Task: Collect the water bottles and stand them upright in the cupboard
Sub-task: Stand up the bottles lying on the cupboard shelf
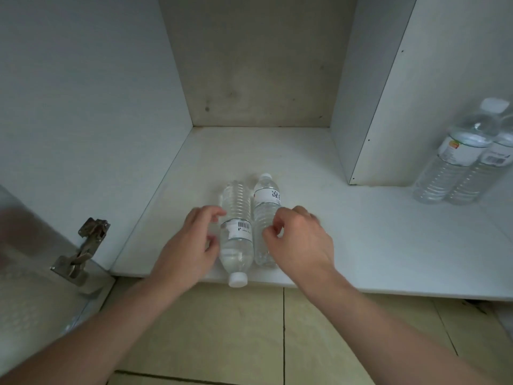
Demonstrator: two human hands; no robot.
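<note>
Head camera is showing your two hands over two water bottles that are lying on the cupboard floor (305, 162), near its front edge. The left bottle (236, 237) is lying with its white cap toward you, the cap passing over the edge; the right bottle (266, 218) is touching it and pointing its cap to the back. Your left hand (191, 245) is curving half open just beside the left bottle, not yet closing on it. Your right hand (299, 243) is resting its bent fingers on the right bottle, but I cannot tell if it is really gripping. Two more bottles (460, 159) are standing upright in the right compartment. You are probably beginning the standing-up step; next, each hand needs a firm hold around one body, then a turn cap-upward.
</note>
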